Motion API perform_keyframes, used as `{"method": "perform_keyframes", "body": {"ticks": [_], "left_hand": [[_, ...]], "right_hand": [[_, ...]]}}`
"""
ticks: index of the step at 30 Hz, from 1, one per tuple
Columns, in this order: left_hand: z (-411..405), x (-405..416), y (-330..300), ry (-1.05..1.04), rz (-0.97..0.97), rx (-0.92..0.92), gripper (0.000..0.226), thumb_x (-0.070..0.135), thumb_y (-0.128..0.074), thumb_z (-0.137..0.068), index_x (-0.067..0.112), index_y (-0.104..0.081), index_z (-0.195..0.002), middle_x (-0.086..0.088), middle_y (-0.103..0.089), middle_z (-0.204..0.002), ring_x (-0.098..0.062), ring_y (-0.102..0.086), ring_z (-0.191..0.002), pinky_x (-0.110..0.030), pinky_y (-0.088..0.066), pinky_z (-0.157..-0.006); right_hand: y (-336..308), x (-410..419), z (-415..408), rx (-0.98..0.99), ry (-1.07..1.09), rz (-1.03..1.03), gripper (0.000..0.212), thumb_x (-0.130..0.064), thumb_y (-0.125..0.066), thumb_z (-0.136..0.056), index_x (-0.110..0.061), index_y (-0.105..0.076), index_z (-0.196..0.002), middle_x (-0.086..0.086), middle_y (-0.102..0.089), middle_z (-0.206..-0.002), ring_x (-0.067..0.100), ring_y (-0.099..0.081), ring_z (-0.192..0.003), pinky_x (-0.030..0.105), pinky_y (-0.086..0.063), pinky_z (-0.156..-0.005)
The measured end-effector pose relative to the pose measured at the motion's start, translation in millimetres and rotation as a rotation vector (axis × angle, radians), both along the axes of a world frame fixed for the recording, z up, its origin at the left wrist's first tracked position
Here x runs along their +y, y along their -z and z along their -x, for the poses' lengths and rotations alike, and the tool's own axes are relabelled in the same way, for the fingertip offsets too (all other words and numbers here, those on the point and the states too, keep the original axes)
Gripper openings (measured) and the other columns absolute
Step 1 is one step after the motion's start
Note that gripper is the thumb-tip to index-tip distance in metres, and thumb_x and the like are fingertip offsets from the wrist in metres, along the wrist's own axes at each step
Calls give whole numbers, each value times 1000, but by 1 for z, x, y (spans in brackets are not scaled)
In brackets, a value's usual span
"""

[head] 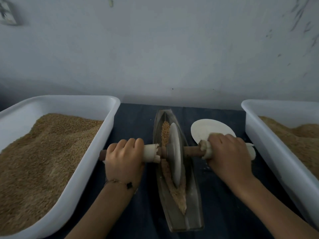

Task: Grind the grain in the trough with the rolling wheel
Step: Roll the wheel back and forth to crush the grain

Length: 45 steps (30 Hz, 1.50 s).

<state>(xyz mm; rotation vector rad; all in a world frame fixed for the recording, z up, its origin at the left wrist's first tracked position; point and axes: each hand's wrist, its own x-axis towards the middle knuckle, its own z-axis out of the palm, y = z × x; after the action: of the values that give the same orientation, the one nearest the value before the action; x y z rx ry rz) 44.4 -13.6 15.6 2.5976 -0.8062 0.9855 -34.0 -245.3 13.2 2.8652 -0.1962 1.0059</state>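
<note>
The left hand (123, 153) is curled tight round the left end of the wooden axle (193, 151), over a pale cloth wrap (151, 152). The right hand (227, 152) grips the right end the same way, over its own wrap. Both hands hold firm, with no gap showing.

From the head camera, the rolling wheel (174, 152) stands on its edge in the long boat-shaped trough (193, 200), about the middle of it. Whole grain (165, 131) lies in the groove on the far side of the wheel. Crushed grain (177, 194) lies on the near side.

To do this step well, both hands should push down the same and roll the wheel away toward the whole grain. The axle should stay level so the wheel does not lean and climb out of the groove. Slow, even rolls look best, so no grain jumps out onto the dark cloth (138, 118).

A white plate (207, 130) sits just right of the trough. A white tub (57, 104) of grain stands on each side.
</note>
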Motion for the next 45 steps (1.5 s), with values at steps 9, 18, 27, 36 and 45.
{"method": "perform_keyframes", "body": {"ticks": [9,18,27,36,45], "left_hand": [[-49,-22,-3,-91,-20,83,31,-3,-81,-44,6,-54,-58,-9,-53,-51,-26,-51,-46,-31,-36,-52],[-6,13,-39,21,-378,520,26,37,-60,-85,27,-36,-91,7,-55,-99,-11,-46,-81,-25,-37,-72],[32,28,-58,36,-409,325,32,45,-59,-79,32,-32,-92,13,-36,-89,-7,-42,-84,-20,-29,-68],[3,12,-15,-73,-255,308,23,36,-62,-77,30,-40,-80,12,-49,-82,-9,-44,-71,-25,-20,-52],[-63,-22,0,-207,-132,319,14,31,-65,-79,19,-60,-85,2,-61,-84,-15,-45,-70,-28,-33,-65]], "right_hand": [[-3,-15,-65,137,96,2,15,-11,-68,-72,-16,-54,-75,2,-60,-71,23,-54,-68,34,-36,-62],[-26,-9,27,311,-129,-202,35,-9,-70,-74,-20,-60,-105,-4,-53,-98,17,-48,-89,33,-41,-73],[-58,0,70,226,-221,-65,43,-2,-84,-49,-16,-69,-87,-5,-52,-86,23,-52,-79,37,-46,-56],[-28,-3,18,364,35,106,29,-36,-68,-70,-30,-40,-76,-12,-32,-59,12,-35,-55,26,-17,-46],[-27,-16,-72,338,97,39,16,-30,-57,-79,-26,-42,-82,-5,-51,-73,18,-40,-62,29,-18,-48]]}}
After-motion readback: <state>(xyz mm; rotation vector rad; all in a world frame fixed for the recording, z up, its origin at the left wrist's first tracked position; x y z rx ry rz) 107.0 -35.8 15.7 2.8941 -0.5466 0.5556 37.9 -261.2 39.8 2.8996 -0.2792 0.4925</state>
